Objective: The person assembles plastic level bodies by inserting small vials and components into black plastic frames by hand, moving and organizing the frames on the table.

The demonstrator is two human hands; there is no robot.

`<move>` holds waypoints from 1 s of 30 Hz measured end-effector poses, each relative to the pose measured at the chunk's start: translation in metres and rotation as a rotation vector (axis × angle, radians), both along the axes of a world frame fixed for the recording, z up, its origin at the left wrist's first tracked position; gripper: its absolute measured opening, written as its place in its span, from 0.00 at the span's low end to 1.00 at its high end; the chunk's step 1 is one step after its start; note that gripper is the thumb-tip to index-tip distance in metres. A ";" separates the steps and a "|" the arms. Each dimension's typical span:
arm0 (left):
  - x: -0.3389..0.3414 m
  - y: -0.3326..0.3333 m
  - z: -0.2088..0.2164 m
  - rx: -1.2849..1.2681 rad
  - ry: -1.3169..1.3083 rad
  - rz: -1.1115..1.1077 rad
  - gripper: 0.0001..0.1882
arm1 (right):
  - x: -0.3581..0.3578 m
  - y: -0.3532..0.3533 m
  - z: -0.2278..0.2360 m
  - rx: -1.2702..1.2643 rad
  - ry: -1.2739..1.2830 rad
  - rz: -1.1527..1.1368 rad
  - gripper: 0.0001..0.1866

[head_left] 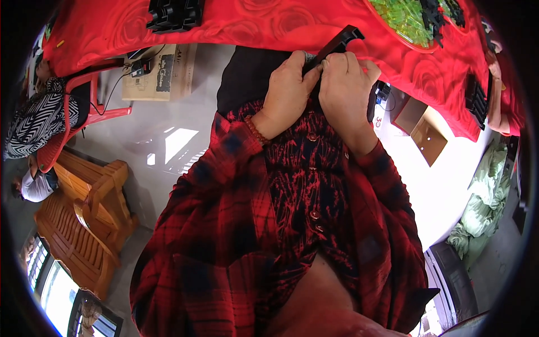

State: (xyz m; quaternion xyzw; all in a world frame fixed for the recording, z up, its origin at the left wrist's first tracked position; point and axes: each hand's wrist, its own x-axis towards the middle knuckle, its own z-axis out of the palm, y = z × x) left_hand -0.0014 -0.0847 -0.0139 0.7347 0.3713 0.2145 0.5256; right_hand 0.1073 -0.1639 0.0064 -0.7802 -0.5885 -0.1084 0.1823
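My left hand (285, 94) and my right hand (347, 92) are close together above my lap, at the near edge of a red table. Between them they grip a long, narrow black plastic part (341, 40), which slants up to the right over the tablecloth. The fingers of both hands are closed around its lower end, so that end is mostly hidden. A small greyish bit shows by my left fingertips, too small to name. A stack of similar black plastic parts (175, 14) lies on the table at the far left.
A round red-rimmed tray (387, 28) holds yellow-green pieces and black bits. More black parts (476, 101) lie near a person in red (508, 101) at right. Left are a cardboard box (182, 73), a red plastic chair (109, 115), a wooden bench (84, 219) and other people.
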 end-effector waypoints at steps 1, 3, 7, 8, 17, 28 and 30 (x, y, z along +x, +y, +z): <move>0.001 0.001 -0.001 0.007 -0.008 0.005 0.12 | -0.001 0.001 0.003 -0.025 0.028 -0.021 0.02; 0.001 0.001 -0.001 0.014 -0.016 0.010 0.13 | -0.002 0.003 0.004 -0.025 0.019 -0.022 0.02; 0.000 0.001 -0.002 -0.029 -0.046 0.008 0.12 | -0.004 0.002 0.011 -0.093 -0.025 -0.029 0.02; -0.001 0.001 -0.002 -0.019 -0.053 0.015 0.12 | -0.004 0.002 0.011 -0.092 -0.024 -0.023 0.02; -0.007 0.005 0.010 -0.400 -0.095 0.017 0.08 | 0.017 -0.002 0.019 0.424 0.464 -0.220 0.18; -0.009 0.002 0.015 -0.401 -0.113 -0.032 0.08 | 0.033 0.022 0.016 0.312 0.897 -0.069 0.16; -0.009 0.000 0.015 -0.407 -0.092 -0.029 0.08 | 0.033 0.022 0.012 0.327 0.786 -0.105 0.14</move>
